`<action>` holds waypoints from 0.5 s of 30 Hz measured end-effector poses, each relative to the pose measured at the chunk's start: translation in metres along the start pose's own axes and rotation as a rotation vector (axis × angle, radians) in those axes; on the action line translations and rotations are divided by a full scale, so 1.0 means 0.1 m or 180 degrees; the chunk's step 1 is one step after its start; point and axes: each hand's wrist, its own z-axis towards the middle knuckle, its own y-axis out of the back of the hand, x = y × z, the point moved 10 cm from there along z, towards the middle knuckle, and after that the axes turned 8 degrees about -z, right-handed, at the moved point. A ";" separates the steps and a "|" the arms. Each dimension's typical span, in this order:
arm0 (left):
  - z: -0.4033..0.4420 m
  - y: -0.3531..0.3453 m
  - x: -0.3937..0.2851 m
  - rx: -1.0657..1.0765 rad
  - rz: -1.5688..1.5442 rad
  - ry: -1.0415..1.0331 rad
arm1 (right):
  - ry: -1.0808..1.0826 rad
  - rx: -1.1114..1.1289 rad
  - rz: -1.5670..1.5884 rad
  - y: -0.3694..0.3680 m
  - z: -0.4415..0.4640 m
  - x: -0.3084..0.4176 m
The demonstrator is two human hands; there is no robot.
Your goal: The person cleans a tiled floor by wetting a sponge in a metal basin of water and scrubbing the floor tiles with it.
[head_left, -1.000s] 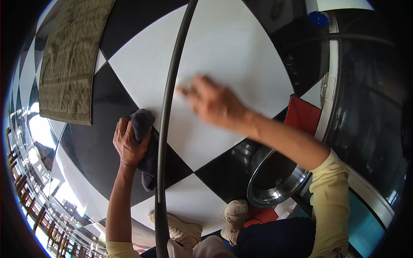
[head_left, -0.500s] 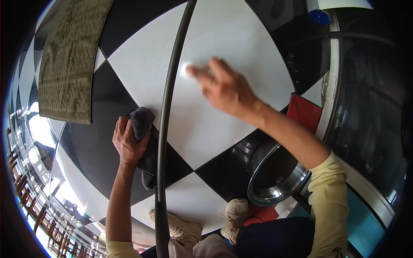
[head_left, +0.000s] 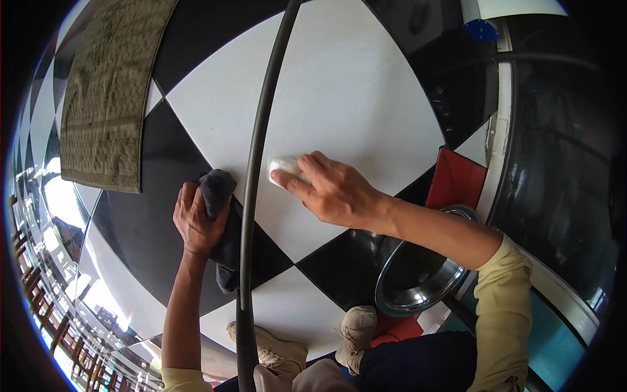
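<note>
My left hand (head_left: 198, 217) is closed around a dark grey cloth (head_left: 218, 191), pressed down at a black floor tile; part of the cloth trails below the hand. Over a large white tile (head_left: 346, 85), my right hand (head_left: 336, 193) grips a small white block-like piece (head_left: 287, 168) between thumb and fingers. The piece appears to rest on the tile, and I cannot make out its exact kind. Near my right forearm stands a shiny metal bowl (head_left: 418, 304), partly hidden by that arm.
A brownish-green textured mat (head_left: 108, 98) lies at the upper left. Red pieces (head_left: 457, 178) sit by the bowl, along a white door-frame edge (head_left: 501, 130). A dark curved bar (head_left: 262, 117) crosses the view. My beige shoes (head_left: 358, 330) stand at the bottom.
My right hand has moved down the white tile toward me with the white piece, which now shows more clearly. My left hand stays on the cloth, almost unmoved.
</note>
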 end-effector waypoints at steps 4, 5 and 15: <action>-0.04 -0.04 0.07 0.0120 -0.0009 0.0069 | -0.0979 0.0317 -0.0228 0.15 0.14 -0.85; -0.04 -0.04 0.06 0.0126 -0.0018 0.0058 | -0.1046 0.0139 -0.0322 0.21 0.17 -1.00; -0.03 -0.03 0.06 0.0098 -0.0027 0.0066 | -0.1125 0.0231 -0.0326 0.25 0.11 -1.02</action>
